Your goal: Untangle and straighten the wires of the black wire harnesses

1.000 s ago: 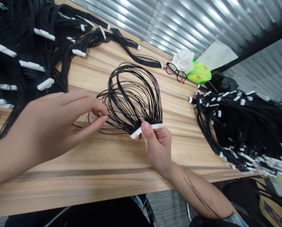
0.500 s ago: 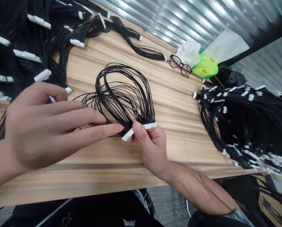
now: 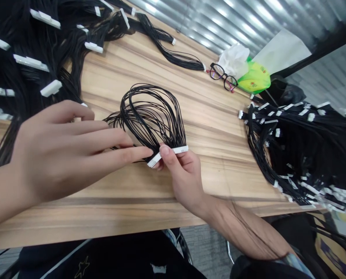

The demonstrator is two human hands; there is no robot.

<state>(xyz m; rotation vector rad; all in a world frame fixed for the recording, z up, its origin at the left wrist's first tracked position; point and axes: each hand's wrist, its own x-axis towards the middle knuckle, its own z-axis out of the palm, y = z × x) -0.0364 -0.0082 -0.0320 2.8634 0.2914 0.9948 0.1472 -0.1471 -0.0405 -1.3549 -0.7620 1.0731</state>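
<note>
Left hand [image 3: 62, 151] shifted in toward the white connector [image 3: 167, 154] of a black wire harness [image 3: 152, 120]; its extended, open fingers [image 3: 126, 154] lie just beside. Right hand [image 3: 184, 178] pinches the connector above mid-tabletop [image 3: 219, 170]. Green packet [image 3: 253, 78] holds tissue [image 3: 233, 60], far edge.

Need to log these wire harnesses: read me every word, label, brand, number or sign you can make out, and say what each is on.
No word or number can be read clearly.
White connector: faint marks along its edge, too small to read.
Green plastic bag: red and yellow printing, too small to read.
Yellow-and-blue printed sheet: too blurred to read.
Dark garment: a star outline, no text.
</note>
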